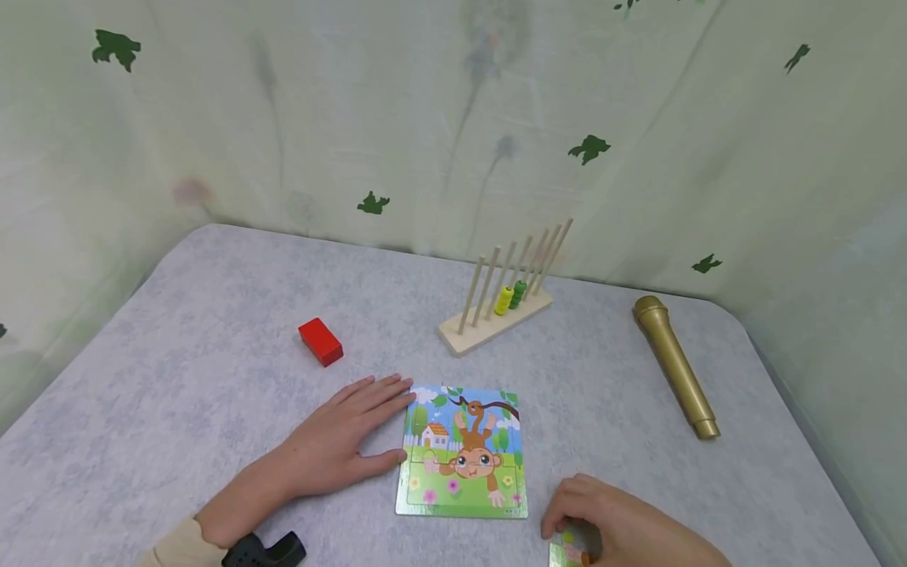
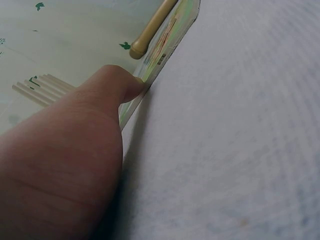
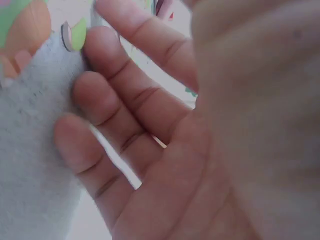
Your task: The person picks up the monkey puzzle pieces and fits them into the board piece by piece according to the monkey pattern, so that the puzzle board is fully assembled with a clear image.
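Observation:
A square jigsaw puzzle [image 1: 464, 453], showing a monkey hanging from a branch, lies flat at the front middle of the table. My left hand [image 1: 347, 445] rests beside it, fingers extended, fingertips and thumb touching its left edge. In the left wrist view the thumb [image 2: 112, 82] meets the puzzle's edge. To the right of the puzzle, my right hand [image 1: 612, 520] bends over a green-and-pink puzzle piece [image 1: 564, 549], partly cut off by the frame. In the right wrist view, curved fingers [image 3: 102, 97] are beside a small green-faced part [image 3: 75, 35]; the thumb's contact is hidden.
A red block [image 1: 321, 342] lies behind my left hand. Further back stands a wooden peg rack [image 1: 471, 339] with yellow beads [image 1: 504, 301] and green beads [image 1: 518, 294]. A gold toy microphone [image 1: 676, 366] lies at the right. A patterned curtain [image 1: 425, 118] hangs behind the table.

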`<state>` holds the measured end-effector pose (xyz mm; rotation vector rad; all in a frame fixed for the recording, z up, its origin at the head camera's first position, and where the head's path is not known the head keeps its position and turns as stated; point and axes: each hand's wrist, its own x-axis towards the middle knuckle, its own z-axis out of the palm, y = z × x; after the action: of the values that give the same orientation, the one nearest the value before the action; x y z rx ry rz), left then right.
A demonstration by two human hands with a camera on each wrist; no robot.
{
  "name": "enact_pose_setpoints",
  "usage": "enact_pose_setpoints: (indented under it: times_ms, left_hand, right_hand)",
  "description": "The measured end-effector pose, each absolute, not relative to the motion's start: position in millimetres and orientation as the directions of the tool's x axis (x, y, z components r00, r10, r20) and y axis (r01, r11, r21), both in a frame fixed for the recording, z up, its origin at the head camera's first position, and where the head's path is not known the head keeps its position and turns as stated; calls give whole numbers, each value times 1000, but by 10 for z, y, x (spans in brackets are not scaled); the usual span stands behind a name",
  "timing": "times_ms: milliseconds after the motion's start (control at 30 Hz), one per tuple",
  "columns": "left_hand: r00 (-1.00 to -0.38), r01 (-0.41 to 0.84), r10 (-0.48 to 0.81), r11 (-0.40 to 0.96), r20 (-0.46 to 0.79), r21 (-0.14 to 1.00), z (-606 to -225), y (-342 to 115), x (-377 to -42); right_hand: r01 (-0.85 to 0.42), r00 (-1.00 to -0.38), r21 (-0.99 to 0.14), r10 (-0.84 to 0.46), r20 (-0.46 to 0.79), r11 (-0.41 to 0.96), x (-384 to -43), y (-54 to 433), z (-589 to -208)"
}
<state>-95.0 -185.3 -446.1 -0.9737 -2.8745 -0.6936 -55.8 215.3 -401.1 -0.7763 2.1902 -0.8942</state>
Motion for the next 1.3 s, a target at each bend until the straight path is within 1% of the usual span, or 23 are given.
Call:
enact_pose_setpoints:
  times_ms: [133, 367, 467, 600, 733, 867, 1100, 1300]
  left_hand:
    - [-806, 580, 570, 707, 160, 404, -4453, -1855, -948]
    - [-815, 556, 568, 714, 114, 426, -4434, -1854, -953]
    - [-816, 553, 568, 715, 106, 428, -4430, -1856, -954]
    - [-818, 549, 566, 717, 100, 430, -4428, -1856, -953]
    - [-818, 549, 566, 718, 102, 428, -4427, -1852, -951]
    - [-815, 557, 569, 715, 112, 422, -4428, -1849, -951]
    - [-814, 560, 568, 711, 122, 425, -4439, -1847, -946]
    - [-814, 560, 567, 712, 123, 423, -4435, -1849, -947]
  right_hand:
    - [-248, -645, -716, -663, -380, 652, -543, 2164, -3976]
    - [-397, -626, -658, -713, -315, 639, -544, 2193, -4015]
    - [-403, -619, -672, -726, -301, 622, -549, 2201, -4020]
    - [-357, -621, -719, -727, -294, 596, -549, 2201, -4011]
    - [-344, -625, -744, -731, -274, 573, -555, 2204, -4008]
    - [-367, -628, -739, -737, -251, 564, -555, 2215, -4010]
    - [-453, -630, -705, -755, -180, 546, -542, 2224, -4029]
    - [-441, -643, -695, -740, -198, 568, -546, 2221, -4024]
